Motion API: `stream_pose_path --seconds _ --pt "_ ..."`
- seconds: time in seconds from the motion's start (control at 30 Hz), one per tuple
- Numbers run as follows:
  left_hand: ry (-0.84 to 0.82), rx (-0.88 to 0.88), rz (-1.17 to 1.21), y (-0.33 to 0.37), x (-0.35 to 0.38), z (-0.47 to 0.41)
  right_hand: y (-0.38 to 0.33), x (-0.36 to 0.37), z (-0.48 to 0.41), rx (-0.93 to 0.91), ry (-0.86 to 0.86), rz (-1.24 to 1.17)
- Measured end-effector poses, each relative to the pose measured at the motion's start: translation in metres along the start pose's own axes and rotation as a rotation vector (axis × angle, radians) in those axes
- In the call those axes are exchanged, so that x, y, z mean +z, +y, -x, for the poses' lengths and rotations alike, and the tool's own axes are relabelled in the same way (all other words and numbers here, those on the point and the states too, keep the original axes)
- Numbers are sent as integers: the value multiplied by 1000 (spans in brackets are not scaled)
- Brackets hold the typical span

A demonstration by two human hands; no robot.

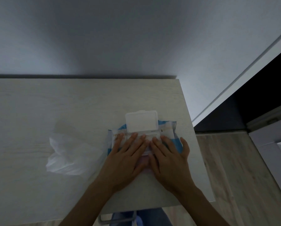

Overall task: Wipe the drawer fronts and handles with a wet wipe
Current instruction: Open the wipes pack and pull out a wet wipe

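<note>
Blue denim shows at 6 o'clock, at the bottom edge of the view, below the near edge of the bench. Just to its 9 o'clock is a grey bar; cannot tell whether it is a drawer handle. No drawer front can be made out from this angle.

Two bare forearms rise from 6 o'clock over the bench's near edge.

Left hand: palm down, fingers straight and close together, lying flat on the pack of wet wipes. It grips nothing.

Right hand: also palm down with straight fingers on the pack, thumb spread out toward 1 o'clock. It grips nothing. The two hands lie side by side, index fingers nearly touching, fingertips at the pack's opening.

The pack is blue and white and rests flat on the bench near the right-hand edge. Its white flip lid stands open at 12 o'clock of the fingertips.

At 9 o'clock of the pack, touching it or nearly so, lies a crumpled white plastic bag.

Bench top: pale wood grain, dim light.

At 12 o'clock beyond the bench stands a plain grey wall. At 3 o'clock is pale plank floor. At 2 o'clock a white door frame runs diagonally beside a dark opening.
</note>
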State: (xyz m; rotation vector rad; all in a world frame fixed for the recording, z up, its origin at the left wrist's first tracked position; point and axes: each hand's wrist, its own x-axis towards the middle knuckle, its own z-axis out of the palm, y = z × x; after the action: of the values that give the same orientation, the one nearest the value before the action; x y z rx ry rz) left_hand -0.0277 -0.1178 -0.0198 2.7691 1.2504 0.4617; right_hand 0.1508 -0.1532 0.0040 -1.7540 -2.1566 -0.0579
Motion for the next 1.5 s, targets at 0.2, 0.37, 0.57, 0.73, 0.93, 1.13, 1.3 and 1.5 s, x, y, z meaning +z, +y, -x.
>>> stream_pose_path --seconds 0.2,0.37,0.57,0.73,0.93,1.13,1.3,1.5 --pt "161 -607 580 -3 -36 -49 -3 -19 -63 149 99 -200" --pt "193 -594 769 -13 -35 -52 6 -22 -84 162 -225 -284" --pt "137 60 54 -11 -16 9 14 -18 -16 -193 -53 -196" --pt "-4 100 -106 -19 -8 19 16 0 4 -263 -102 -59" --pt "-90 31 -56 -22 -12 15 14 11 12 -187 -160 -106" --pt "-84 13 -128 -12 -20 10 8 11 12 -102 -129 -117" --pt "178 -242 23 -12 -33 35 -10 7 -1 -16 138 -182" --pt "448 -1119 210 -56 -74 73 -55 9 -9 -65 215 -315"
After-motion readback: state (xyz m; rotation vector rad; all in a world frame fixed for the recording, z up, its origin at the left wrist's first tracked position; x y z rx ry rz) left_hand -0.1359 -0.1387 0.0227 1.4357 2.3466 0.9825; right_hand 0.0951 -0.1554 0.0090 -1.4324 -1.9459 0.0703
